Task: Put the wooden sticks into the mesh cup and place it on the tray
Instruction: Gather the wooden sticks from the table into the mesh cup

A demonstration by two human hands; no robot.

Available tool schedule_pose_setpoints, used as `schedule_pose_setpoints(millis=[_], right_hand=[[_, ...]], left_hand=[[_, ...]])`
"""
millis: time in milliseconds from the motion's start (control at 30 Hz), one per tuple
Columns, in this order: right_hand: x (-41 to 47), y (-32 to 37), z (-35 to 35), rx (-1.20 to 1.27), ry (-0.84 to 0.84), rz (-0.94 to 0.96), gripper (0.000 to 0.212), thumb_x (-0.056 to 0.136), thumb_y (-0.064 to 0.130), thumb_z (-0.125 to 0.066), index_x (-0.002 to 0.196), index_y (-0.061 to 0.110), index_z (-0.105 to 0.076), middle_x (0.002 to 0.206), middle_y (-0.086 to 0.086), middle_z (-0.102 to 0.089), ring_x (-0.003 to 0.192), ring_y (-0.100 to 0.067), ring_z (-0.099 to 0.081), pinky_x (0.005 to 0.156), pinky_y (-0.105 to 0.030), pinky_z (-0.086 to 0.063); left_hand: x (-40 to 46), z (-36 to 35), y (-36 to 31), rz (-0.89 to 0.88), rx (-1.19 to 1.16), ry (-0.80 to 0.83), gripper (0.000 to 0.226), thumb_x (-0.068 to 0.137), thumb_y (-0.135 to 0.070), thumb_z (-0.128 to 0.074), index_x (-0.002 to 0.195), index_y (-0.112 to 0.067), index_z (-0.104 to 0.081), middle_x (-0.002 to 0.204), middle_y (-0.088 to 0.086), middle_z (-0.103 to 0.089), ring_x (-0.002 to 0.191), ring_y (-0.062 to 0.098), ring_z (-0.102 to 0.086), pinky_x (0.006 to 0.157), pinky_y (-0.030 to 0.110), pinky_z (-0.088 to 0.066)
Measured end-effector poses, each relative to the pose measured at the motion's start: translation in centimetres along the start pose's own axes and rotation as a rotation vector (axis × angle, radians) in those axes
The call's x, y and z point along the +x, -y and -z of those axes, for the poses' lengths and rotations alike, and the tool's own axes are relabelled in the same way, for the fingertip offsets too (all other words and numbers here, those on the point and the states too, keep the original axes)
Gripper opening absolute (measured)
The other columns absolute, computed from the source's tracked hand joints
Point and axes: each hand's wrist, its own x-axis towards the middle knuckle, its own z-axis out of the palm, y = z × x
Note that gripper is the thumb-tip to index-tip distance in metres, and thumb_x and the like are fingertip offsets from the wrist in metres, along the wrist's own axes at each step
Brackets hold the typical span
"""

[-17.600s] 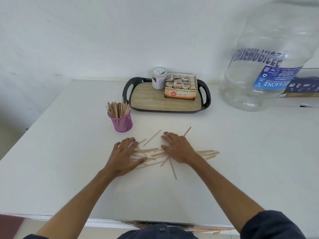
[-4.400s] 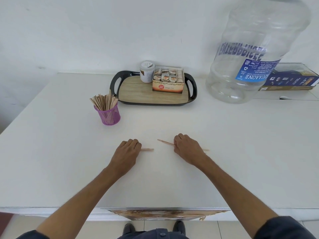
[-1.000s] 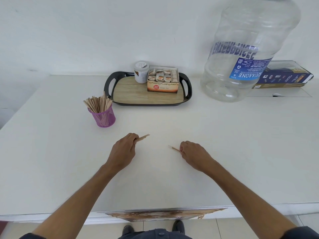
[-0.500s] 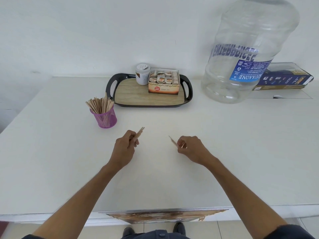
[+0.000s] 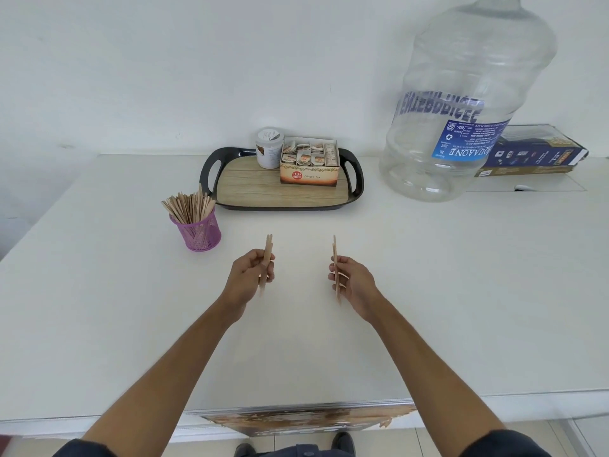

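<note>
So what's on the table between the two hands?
Nothing. In the head view, the white table is bare between the left hand and right hand.

The large clear water bottle (image 5: 468, 103) loses its neck and cap to the top edge. Behind it, the near end of a dark blue box (image 5: 540, 156) is hidden. How many wooden sticks the left hand (image 5: 248, 278) grips is hard to tell; there may be two, their lower ends blurred. The lower end of the stick (image 5: 335, 255) in the right hand (image 5: 351, 282) is blurred too. Print on the white jar (image 5: 268, 153) is too small to read. The shoes (image 5: 342, 445) are cut by the bottom edge.
</note>
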Motion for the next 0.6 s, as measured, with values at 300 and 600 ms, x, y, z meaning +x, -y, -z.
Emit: schedule_pose_setpoints(millis=[300, 600], right_hand=[[0.7, 1.2, -2.5, 0.154, -0.052, 0.001, 0.019, 0.087, 0.022, -0.035, 0.074, 0.016, -0.047, 0.063, 0.002, -0.038, 0.053, -0.012, -0.027, 0.051, -0.026, -0.019], [0.6, 0.8, -4.5, -0.025, -0.348, 0.446, 0.054, 0.088, 0.018, -0.064, 0.055, 0.009, -0.021, 0.06, -0.011, -0.015, 0.056, -0.019, -0.013, 0.049, -0.027, -0.018]], left_hand=[[1.0, -1.7, -1.0, 0.219, -0.198, -0.111, 0.023, 0.09, -0.005, -0.032, 0.072, -0.013, -0.044, 0.06, -0.002, -0.03, 0.056, 0.013, -0.025, 0.051, 0.023, -0.023], [1.0, -2.7, -1.4, -0.073, -0.037, -0.184, 0.052, 0.088, -0.021, -0.068, 0.055, -0.007, -0.031, 0.049, -0.001, -0.029, 0.047, 0.011, -0.025, 0.056, 0.022, -0.035]])
